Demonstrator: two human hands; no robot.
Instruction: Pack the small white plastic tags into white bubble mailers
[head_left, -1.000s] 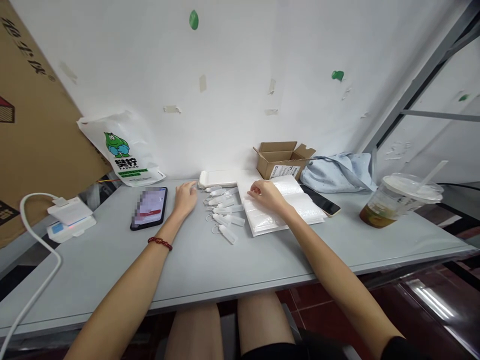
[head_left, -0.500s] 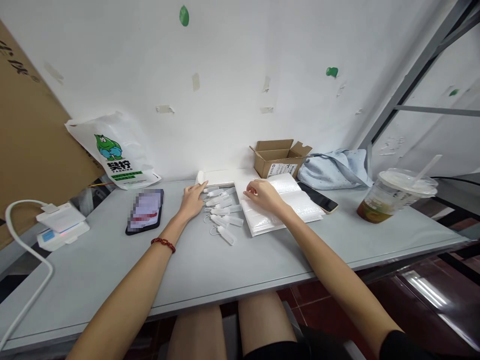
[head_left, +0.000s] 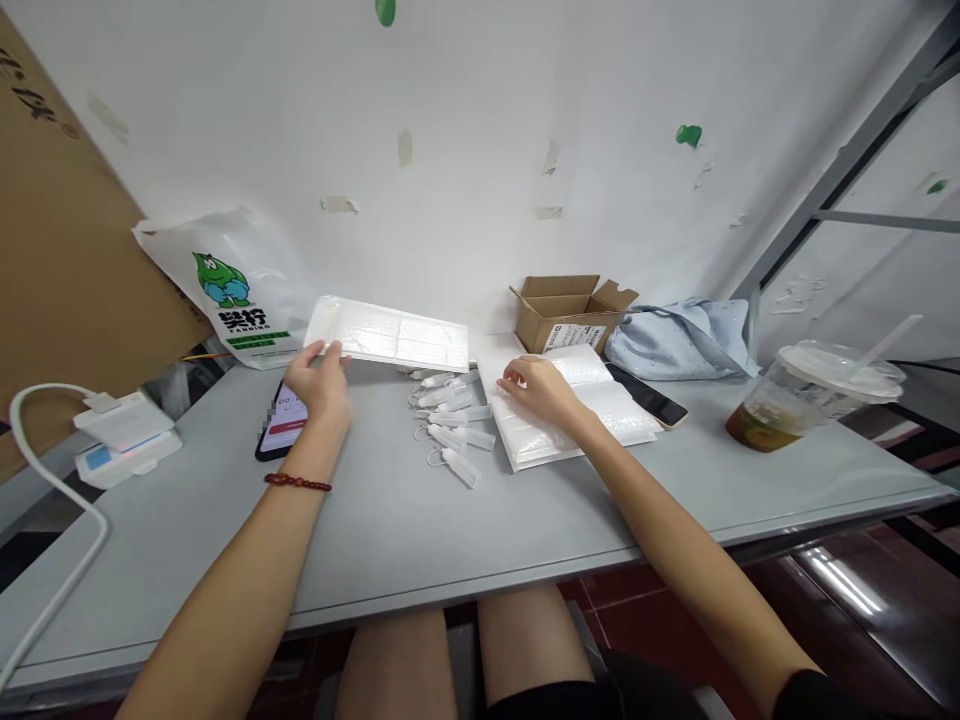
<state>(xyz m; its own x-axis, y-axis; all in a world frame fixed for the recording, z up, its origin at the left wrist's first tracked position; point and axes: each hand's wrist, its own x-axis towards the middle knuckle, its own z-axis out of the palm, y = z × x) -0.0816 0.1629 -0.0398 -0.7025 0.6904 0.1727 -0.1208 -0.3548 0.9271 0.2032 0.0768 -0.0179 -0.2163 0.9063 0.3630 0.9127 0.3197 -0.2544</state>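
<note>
Left hand: grip pinches one end of an envelope, probably to leave the rest free.
Envelope: raised off the worktop, other end near the bottles.
Right hand: curled on the stack, perhaps steadying it; can't tell its grip.

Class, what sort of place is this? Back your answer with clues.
Probably a personal desk in a shared room, perhaps a dorm, though that is uncertain: a grey desk against a tape-marked wall, a metal frame on the right, and a drink.
</note>
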